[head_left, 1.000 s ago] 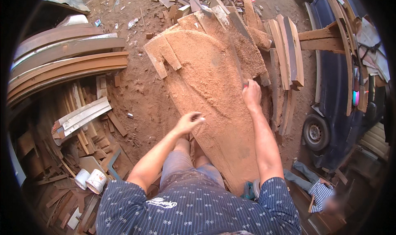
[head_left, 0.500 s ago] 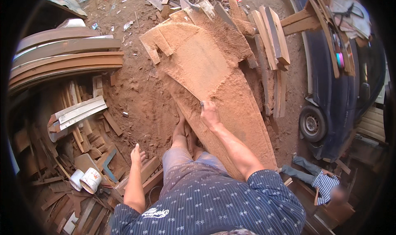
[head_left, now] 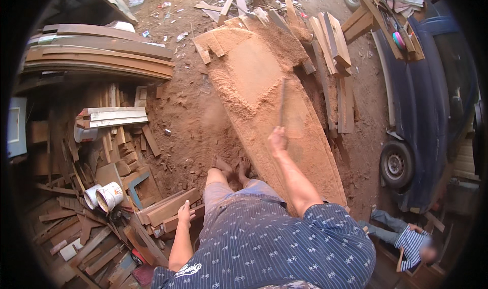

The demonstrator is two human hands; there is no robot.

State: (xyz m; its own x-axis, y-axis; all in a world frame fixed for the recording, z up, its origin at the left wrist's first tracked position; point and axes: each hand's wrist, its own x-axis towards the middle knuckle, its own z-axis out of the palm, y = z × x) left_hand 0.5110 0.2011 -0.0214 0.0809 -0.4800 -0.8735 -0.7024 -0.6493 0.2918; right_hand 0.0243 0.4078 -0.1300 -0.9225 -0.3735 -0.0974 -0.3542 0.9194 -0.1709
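A long wooden slab (head_left: 316, 159) lies in front of me, with sawdust (head_left: 231, 93) spread over much of its top. My right hand (head_left: 277, 139) is closed over the slab on the near end of a thin, straight, dark strip (head_left: 282, 103). That strip points away from me across the wood; motion blurs it, and I cannot tell its exact kind. Down at my left side, my left hand (head_left: 186, 214) hangs in the air with its fingers apart and nothing in it. Close by it are reddish wooden beams (head_left: 173, 207).
Timber beams (head_left: 107, 53) are stacked at the far left, above scrap wood and a white bucket (head_left: 109, 196). More planks (head_left: 330, 45) stand along the slab's right side. A dark blue vehicle (head_left: 422, 111) is parked at right. Another person (head_left: 406, 243) is at the lower right.
My right hand has moved from the slab's left edge rightward over its middle, with the strip now swung forward. Sawdust has shifted, baring more wood. My left hand has lowered.
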